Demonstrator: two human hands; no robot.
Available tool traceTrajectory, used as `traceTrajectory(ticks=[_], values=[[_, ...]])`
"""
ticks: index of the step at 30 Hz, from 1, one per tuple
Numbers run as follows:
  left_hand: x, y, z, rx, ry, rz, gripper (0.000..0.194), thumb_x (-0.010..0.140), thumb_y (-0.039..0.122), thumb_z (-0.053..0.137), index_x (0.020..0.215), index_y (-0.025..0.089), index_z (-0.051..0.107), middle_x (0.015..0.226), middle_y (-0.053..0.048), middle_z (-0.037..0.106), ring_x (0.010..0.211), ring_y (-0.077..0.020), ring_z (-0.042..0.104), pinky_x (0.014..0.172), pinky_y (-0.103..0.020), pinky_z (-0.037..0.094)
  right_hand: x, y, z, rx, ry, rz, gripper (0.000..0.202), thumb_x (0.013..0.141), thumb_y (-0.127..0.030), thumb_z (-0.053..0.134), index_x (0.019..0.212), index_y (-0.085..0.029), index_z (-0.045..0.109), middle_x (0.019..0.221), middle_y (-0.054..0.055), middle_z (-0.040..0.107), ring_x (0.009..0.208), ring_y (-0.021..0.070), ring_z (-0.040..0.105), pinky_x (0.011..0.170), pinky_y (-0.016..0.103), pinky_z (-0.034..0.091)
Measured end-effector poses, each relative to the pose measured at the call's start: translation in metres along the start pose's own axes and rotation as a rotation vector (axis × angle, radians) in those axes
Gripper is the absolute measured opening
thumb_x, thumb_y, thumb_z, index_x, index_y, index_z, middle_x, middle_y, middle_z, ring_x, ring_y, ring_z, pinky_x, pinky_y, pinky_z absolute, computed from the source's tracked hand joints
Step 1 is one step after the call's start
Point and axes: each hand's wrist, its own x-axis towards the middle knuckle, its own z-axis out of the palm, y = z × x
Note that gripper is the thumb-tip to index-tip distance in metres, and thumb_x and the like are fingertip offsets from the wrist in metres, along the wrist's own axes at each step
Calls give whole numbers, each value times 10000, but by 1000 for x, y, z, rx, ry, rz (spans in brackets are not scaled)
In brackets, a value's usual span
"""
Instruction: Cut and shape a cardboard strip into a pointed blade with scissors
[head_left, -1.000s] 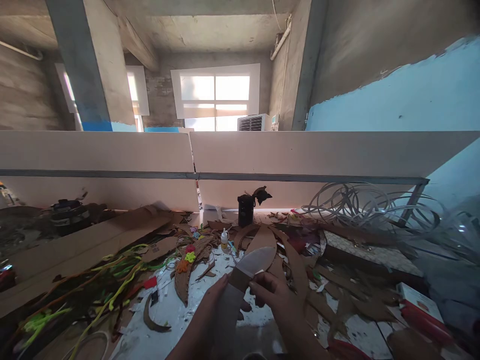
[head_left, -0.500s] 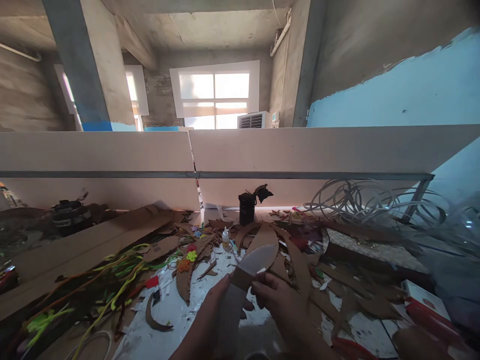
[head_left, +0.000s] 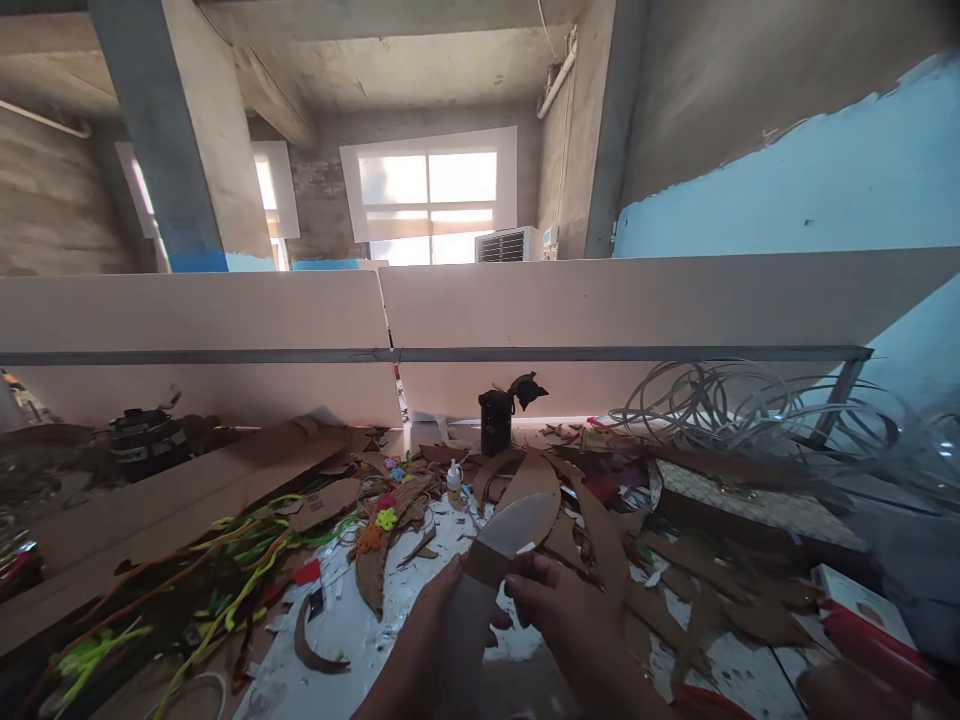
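Note:
A long, leaf-shaped flat piece [head_left: 517, 525], pale grey with a brown band [head_left: 486, 563] across it, stands tilted in front of me. My left hand [head_left: 416, 635] is closed around its lower part, thumb on the left edge and fingertips showing on the right. My right hand [head_left: 559, 610] has its fingers pinched together at the right edge of the band. A tiny white bit [head_left: 526, 548] shows at those fingertips; whether they grip it or the band, I cannot tell. Beyond the piece lie a brown cardboard leaf shape [head_left: 536, 475] and a small white dropper bottle [head_left: 454, 484].
Cardboard offcuts [head_left: 697, 600] cover the table's right side. Fuzzy coloured stems [head_left: 255, 570] lie left, near a curved brown scrap [head_left: 311, 640] and a decorated leaf piece [head_left: 370, 570]. A black container [head_left: 495, 422] stands behind, with coiled clear tubing [head_left: 697, 410] at back right.
The whole view has shifted slightly downward. Both hands keep nearly the same hold on the leaf-shaped piece, with only a slight movement of the right fingers.

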Motion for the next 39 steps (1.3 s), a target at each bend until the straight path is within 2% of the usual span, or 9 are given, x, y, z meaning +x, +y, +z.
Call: traceTrajectory(ticks=[5, 12, 17, 24, 32, 39], values=[[-3, 2, 3, 15, -12, 14, 586, 784, 669, 547, 928, 120, 692, 663, -71, 734, 578, -163, 600, 539, -232, 402, 4, 3, 0, 8, 21, 11, 329, 565, -367, 849, 730, -144, 671, 552, -41, 581, 441, 73, 421, 466, 220, 279], [4, -6, -2, -1, -51, 50, 599, 783, 670, 555, 951, 113, 699, 664, -68, 735, 575, -167, 606, 548, -237, 407, -1, 3, -1, 30, 12, 4, 266, 602, -320, 834, 705, -137, 670, 574, -35, 579, 479, 79, 449, 498, 225, 321], [3, -2, 0, -1, -39, 43, 603, 786, 672, 551, 981, 122, 708, 671, -78, 738, 574, -181, 608, 558, -249, 415, -3, 1, 0, 56, -10, 7, 245, 596, -296, 828, 692, -136, 669, 587, -31, 586, 493, 84, 454, 514, 233, 333], [-6, 5, 7, 12, -34, 72, 533, 773, 652, 581, 919, 159, 721, 673, -74, 737, 614, -216, 629, 595, -278, 438, -2, -1, 1, 67, -3, 23, 301, 599, -365, 851, 661, -143, 657, 551, -40, 558, 471, 79, 436, 496, 229, 304], [-6, 4, 8, -2, -1, 54, 560, 784, 668, 557, 910, 146, 716, 670, -84, 732, 607, -216, 620, 599, -288, 437, 0, 0, 0, 82, -5, 38, 261, 581, -302, 824, 702, -137, 663, 586, -32, 585, 493, 83, 452, 518, 234, 329], [-7, 5, 9, -31, 24, 33, 551, 795, 649, 562, 893, 129, 718, 686, -102, 731, 623, -223, 639, 597, -287, 449, -3, -4, 3, 10, -16, 7, 311, 608, -381, 835, 708, -141, 665, 554, -41, 571, 484, 83, 443, 506, 228, 310]])
